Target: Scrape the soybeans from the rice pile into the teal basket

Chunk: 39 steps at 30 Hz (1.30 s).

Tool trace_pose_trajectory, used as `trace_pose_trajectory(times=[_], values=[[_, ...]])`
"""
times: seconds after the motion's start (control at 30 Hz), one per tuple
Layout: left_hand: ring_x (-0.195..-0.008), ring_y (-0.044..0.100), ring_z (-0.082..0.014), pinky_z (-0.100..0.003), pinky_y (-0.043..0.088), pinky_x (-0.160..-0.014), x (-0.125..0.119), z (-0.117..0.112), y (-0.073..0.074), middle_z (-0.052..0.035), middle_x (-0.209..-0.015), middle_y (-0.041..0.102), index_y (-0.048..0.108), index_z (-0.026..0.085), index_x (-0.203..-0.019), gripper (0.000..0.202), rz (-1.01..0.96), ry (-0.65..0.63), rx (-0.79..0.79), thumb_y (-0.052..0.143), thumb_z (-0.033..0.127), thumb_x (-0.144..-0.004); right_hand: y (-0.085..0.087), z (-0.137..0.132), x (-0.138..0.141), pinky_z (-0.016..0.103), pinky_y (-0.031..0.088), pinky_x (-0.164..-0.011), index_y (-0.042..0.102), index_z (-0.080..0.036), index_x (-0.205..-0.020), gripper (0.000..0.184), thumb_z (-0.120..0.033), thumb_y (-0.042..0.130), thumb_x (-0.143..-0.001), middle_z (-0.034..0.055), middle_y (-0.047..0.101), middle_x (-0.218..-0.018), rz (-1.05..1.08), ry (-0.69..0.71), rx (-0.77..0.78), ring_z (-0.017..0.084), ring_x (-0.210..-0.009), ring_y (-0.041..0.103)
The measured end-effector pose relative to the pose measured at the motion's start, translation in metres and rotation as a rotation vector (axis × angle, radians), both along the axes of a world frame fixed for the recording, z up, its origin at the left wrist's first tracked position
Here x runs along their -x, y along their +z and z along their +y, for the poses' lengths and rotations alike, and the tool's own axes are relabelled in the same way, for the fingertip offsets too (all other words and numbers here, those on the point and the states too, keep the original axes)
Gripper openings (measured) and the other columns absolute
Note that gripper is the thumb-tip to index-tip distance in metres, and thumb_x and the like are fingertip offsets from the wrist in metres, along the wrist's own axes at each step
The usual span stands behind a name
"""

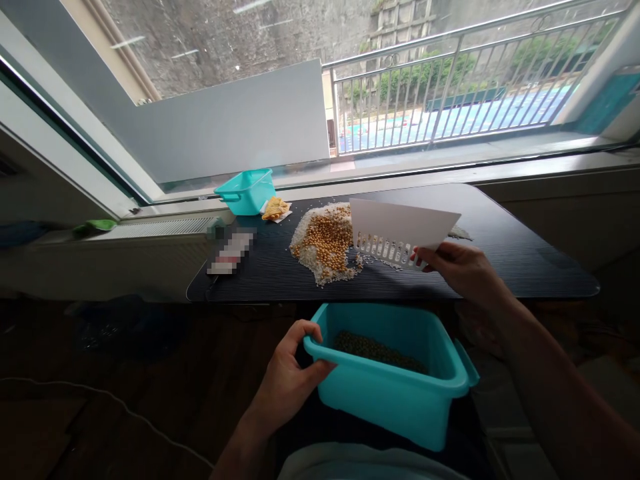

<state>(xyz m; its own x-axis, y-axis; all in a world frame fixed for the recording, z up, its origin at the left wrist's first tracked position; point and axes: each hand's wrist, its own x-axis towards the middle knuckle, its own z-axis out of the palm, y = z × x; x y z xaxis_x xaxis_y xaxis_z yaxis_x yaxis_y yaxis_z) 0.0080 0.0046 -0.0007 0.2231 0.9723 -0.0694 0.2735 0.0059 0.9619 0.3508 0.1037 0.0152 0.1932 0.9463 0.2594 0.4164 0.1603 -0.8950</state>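
My left hand (pixel 295 367) is closed on the left rim of a teal plastic bin (pixel 385 400), thumb outside and fingers over the edge. Small dark green beans (pixel 380 352) cover part of the bin's floor. In my right hand (pixel 460 270) is a thin white slotted sheet (pixel 400 223), pinched at its lower right corner and tilted above the table. A row of oblong slots runs along its lower edge. Left of the sheet, and partly behind it, lies a pile of yellow beans (pixel 327 240) mixed with white grains (pixel 313 260).
The dark table (pixel 510 253) stands against the window sill. A smaller teal basket (pixel 249 192) and a yellowish item on white paper (pixel 276 209) are at its back left. A blurred-out object (pixel 233 252) lies at the left end. A white cable (pixel 125 407) crosses the floor.
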Motion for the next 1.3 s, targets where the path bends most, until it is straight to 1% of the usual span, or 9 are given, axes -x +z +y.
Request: trace_pose_trajectory(times=[0.1, 0.27, 0.43, 0.73, 0.83, 0.97, 1.07, 1.17, 1.3], values=[[-0.076, 0.047, -0.0162, -0.025, 0.039, -0.067, 0.0, 0.0, 0.002, 0.0041, -0.083, 0.051, 0.06, 0.023, -0.089, 0.027, -0.008, -0.006, 0.008, 0.081, 0.04, -0.084, -0.004, 0.003, -0.004, 0.034, 0.064, -0.062, 0.08, -0.025, -0.07, 0.062, -0.086, 0.081, -0.064, 0.0032, 0.078, -0.069, 0.021, 0.032, 0.04, 0.019, -0.063, 0.07], [-0.076, 0.047, -0.0163, -0.025, 0.039, -0.067, -0.002, 0.002, 0.002, 0.004, -0.082, 0.05, 0.06, 0.023, -0.088, 0.028, -0.025, -0.008, 0.017, 0.081, 0.039, -0.082, 0.001, -0.011, -0.011, 0.034, 0.063, -0.06, 0.082, -0.024, -0.07, 0.069, -0.091, 0.083, -0.053, 0.0043, 0.078, -0.068, 0.068, 0.058, 0.092, 0.018, -0.06, 0.069], [-0.076, 0.047, -0.0162, -0.025, 0.04, -0.069, -0.004, 0.002, 0.004, 0.0044, -0.082, 0.05, 0.06, 0.023, -0.086, 0.026, -0.018, 0.006, -0.011, 0.082, 0.036, -0.08, 0.004, -0.017, -0.013, 0.037, 0.065, -0.062, 0.083, -0.025, -0.071, 0.066, -0.089, 0.085, -0.055, 0.0049, 0.08, -0.072, 0.105, 0.082, 0.08, 0.02, -0.064, 0.071], [-0.075, 0.047, -0.0164, -0.025, 0.04, -0.068, -0.005, 0.003, 0.005, 0.0043, -0.08, 0.048, 0.059, 0.023, -0.087, 0.026, -0.027, -0.002, 0.006, 0.08, 0.038, -0.08, -0.007, 0.007, -0.006, 0.035, 0.063, -0.062, 0.084, -0.025, -0.071, 0.07, -0.092, 0.083, -0.051, 0.0043, 0.079, -0.07, 0.087, 0.128, 0.114, 0.02, -0.064, 0.07], [-0.075, 0.048, -0.0167, -0.025, 0.041, -0.069, -0.006, 0.003, 0.005, 0.004, -0.08, 0.048, 0.059, 0.023, -0.087, 0.026, -0.029, 0.002, -0.002, 0.08, 0.037, -0.08, -0.004, 0.003, -0.005, 0.035, 0.063, -0.062, 0.083, -0.025, -0.07, 0.069, -0.092, 0.082, -0.053, 0.0041, 0.079, -0.07, 0.081, 0.153, 0.122, 0.02, -0.064, 0.07], [-0.074, 0.048, -0.0168, -0.025, 0.04, -0.068, -0.006, 0.003, 0.006, 0.0039, -0.08, 0.048, 0.059, 0.023, -0.087, 0.027, -0.027, 0.0, -0.003, 0.08, 0.038, -0.081, 0.002, -0.01, -0.01, 0.038, 0.065, -0.066, 0.085, -0.027, -0.075, 0.063, -0.088, 0.084, -0.06, 0.0049, 0.081, -0.076, 0.091, 0.202, 0.143, 0.021, -0.068, 0.071], [-0.076, 0.048, -0.0174, -0.026, 0.041, -0.069, -0.005, 0.002, 0.006, 0.0036, -0.08, 0.049, 0.06, 0.023, -0.087, 0.027, -0.024, 0.005, -0.006, 0.081, 0.038, -0.08, 0.003, -0.014, -0.013, 0.04, 0.065, -0.067, 0.085, -0.027, -0.076, 0.061, -0.087, 0.083, -0.063, 0.0056, 0.081, -0.078, 0.075, 0.186, 0.125, 0.023, -0.069, 0.072], [-0.077, 0.049, -0.0177, -0.026, 0.042, -0.071, -0.005, 0.002, 0.005, 0.0033, -0.08, 0.05, 0.06, 0.023, -0.087, 0.026, -0.021, 0.01, -0.012, 0.081, 0.036, -0.08, 0.002, -0.013, -0.013, 0.04, 0.065, -0.065, 0.084, -0.027, -0.074, 0.064, -0.089, 0.082, -0.061, 0.0056, 0.08, -0.076, 0.075, 0.159, 0.108, 0.022, -0.069, 0.072], [-0.077, 0.049, -0.0176, -0.026, 0.043, -0.071, -0.005, 0.003, 0.006, 0.0033, -0.08, 0.05, 0.06, 0.023, -0.087, 0.026, -0.021, 0.01, -0.008, 0.08, 0.036, -0.08, 0.005, -0.014, -0.008, 0.04, 0.064, -0.063, 0.084, -0.027, -0.073, 0.067, -0.092, 0.083, -0.055, 0.0054, 0.08, -0.073, 0.073, 0.171, 0.146, 0.022, -0.065, 0.07]])
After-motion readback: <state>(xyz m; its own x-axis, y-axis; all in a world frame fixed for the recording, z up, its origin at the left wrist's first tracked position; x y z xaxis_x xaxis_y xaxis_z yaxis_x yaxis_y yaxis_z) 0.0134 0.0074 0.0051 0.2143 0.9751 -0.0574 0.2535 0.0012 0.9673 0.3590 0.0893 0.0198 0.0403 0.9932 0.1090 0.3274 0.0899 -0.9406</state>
